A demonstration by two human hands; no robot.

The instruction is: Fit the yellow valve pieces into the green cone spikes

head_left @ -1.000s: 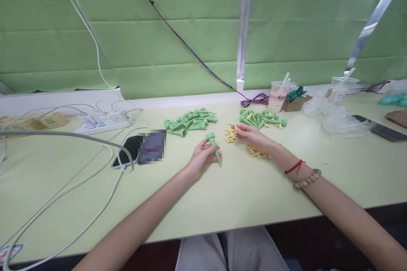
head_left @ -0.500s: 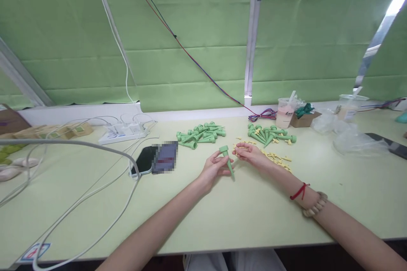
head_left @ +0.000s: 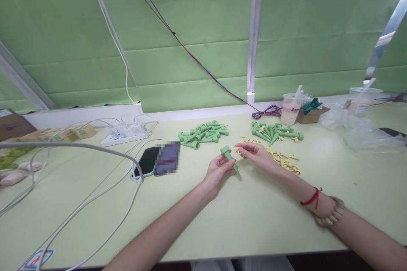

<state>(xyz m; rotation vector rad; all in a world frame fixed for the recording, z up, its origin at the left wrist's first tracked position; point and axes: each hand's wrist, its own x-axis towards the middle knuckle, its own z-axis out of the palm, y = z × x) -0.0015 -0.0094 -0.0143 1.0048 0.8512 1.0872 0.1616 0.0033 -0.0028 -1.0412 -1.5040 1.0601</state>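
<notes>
- My left hand (head_left: 218,169) is closed around a green cone (head_left: 229,159), near the middle of the bench (head_left: 248,220) and well in from its near edge. I grip it about mid-length, wide mouth tilted up and away, point slanting down toward the bench top; this leaves the mouth exposed toward the other hand.
- My right hand (head_left: 256,154) sits just beside the cone's mouth, fingers pinched together. Something small and yellow shows at the fingertips, but I cannot tell for sure that a part is held; it is too small to resolve.
- The loose yellow pieces (head_left: 284,161) lie scattered directly behind and right of the right hand, within short reach, so picking costs little travel.
- Two heaps of green cones lie toward the far edge: a plain heap (head_left: 203,132) left of centre, and a second heap (head_left: 276,132) to the right with yellow bits mixed among the cones. I judge the separation keeps two batches apart.
- A phone (head_left: 148,161) and a blurred card (head_left: 168,159) lie left of the left hand, clear of the working zone.
- A power strip (head_left: 125,133) sits near the far left edge; white cables (head_left: 95,197) run from it across the bench toward the near left corner.
- A plastic cup (head_left: 291,109), a small cardboard box (head_left: 311,112) and clear plastic bags (head_left: 359,133) occupy the far right edge, away from both hands.
</notes>
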